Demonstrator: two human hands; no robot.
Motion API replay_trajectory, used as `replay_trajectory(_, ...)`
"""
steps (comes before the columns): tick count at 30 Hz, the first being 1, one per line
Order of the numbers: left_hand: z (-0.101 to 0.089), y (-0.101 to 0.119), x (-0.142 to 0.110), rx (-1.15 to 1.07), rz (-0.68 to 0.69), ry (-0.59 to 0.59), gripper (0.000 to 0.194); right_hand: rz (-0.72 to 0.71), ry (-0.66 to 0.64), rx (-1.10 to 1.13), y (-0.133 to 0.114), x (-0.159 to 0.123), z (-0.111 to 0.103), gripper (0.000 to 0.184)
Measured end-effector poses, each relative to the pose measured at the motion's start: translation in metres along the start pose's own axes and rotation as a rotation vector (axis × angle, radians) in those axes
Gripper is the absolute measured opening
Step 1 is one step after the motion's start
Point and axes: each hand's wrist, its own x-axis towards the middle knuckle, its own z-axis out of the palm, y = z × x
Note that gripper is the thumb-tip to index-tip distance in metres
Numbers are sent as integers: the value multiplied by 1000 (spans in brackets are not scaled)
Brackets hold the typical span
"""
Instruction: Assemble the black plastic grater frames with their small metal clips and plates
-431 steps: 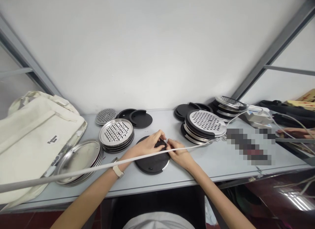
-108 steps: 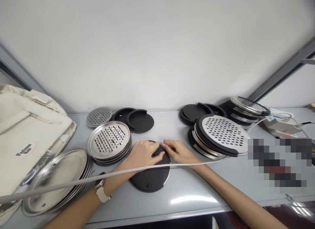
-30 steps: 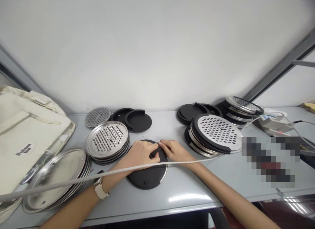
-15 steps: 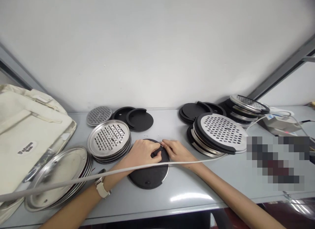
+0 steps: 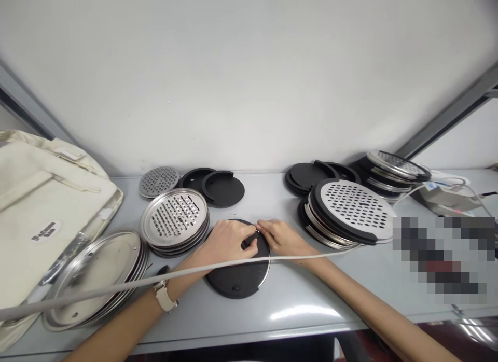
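On the table before me lies a round black disc (image 5: 239, 279) with a metal edge showing at its right side. My left hand (image 5: 229, 242) rests over its upper part, fingers closed around a short black piece (image 5: 249, 241) whose kind I cannot make out. Against the disc's upper right rim, my right hand (image 5: 282, 238) has its fingers pressed together, the tips meeting those of my left hand. Something small and shiny shows between the fingertips; what the right fingers grip is hidden.
Metal grater discs (image 5: 174, 219) are stacked at left, beside a pile of metal plates (image 5: 97, 279). More grater discs with black rims (image 5: 352, 206) stand at right. Black round covers (image 5: 223, 189) lie near the wall. A pale cable (image 5: 187, 271) crosses over my wrists. A cream bag (image 5: 50, 196) sits far left.
The whole view has shifted slightly, so things appear a little further right. Both hands keep the same hold on the disc's upper right rim.
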Motion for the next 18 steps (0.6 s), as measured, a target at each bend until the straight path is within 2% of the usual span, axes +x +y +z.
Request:
replay_trajectory(9,5,-1,0,-7,11,15,18,-56,-56,-91,3,1,-4,25)
replay_trajectory(18,4,-2,-1,-11,-13,18,20,-60,-23,21,3,-1,-1,28)
